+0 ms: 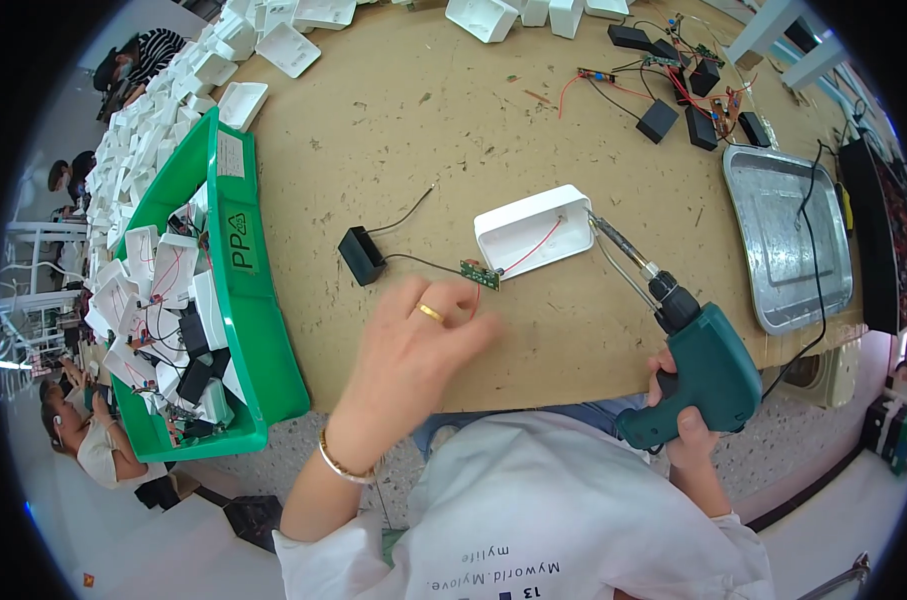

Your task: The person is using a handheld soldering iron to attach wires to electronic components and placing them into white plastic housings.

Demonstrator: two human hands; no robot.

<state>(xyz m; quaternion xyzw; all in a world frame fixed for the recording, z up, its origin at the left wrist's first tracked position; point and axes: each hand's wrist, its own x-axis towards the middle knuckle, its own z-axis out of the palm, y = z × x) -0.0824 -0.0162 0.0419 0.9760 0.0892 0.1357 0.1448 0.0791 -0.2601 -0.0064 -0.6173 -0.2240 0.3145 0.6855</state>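
My right hand (pixel 683 425) is wrapped round the handle of a dark green soldering gun (pixel 718 370). Its metal tip points up and left, close to the right end of a white plastic housing (pixel 528 247) that lies open side toward me. A red wire joins the housing to a small green circuit board (pixel 480 274). Just below the board, my left hand (pixel 418 325) has its fingers curled, and a second red wire (pixel 475 303) runs down between thumb and index finger. From a black box (pixel 361 256) at the left, one black wire leads to the board and another lies loose.
At the left stands a green crate (pixel 273 370) with wired white housings, beside a heap of white housings (pixel 153 150). Black boxes with wired boards (pixel 657 121) lie at the back right. A metal tray (pixel 788 250) sits at the right, a black cord across it.
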